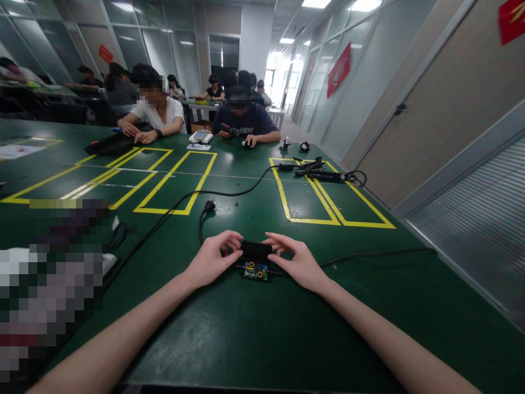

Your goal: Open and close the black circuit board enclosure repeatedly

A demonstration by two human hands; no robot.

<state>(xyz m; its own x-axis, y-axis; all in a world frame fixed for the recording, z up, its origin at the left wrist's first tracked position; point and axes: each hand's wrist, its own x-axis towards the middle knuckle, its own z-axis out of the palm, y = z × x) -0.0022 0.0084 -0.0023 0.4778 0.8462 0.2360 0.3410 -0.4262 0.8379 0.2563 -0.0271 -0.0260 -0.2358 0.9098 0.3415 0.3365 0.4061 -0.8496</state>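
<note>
Bare forearms [135,317] reach in from the two lower corners over the green table [184,345], and between their hands a black cover [257,250] is held level. The left hand [217,254] has its thumb and fingertips closed narrowly on the cover's left end, while the right hand [297,261] pinches the right end with thumb and fingers bent in a loose arch. Whether the cover touches the table cannot be told. Just on the near side of it lies a small circuit board [256,271] with two copper-coloured coils, set in a dark tray-like shell, its parts facing up. A black cable [377,254] runs off to the right from near the right hand, and a black plug [210,207] rests beyond the left hand with its cord curving down toward it. Farther off, a long black cord [205,192] crosses the table to a black adapter [286,166], near a cluster of dark tools [315,171] around the yellow tape outlines [287,191]. Across the table, a person in white [164,112] works over a black tray [112,143], and a person in dark clothing [246,120] handles small objects beside a white device [200,137].
</note>
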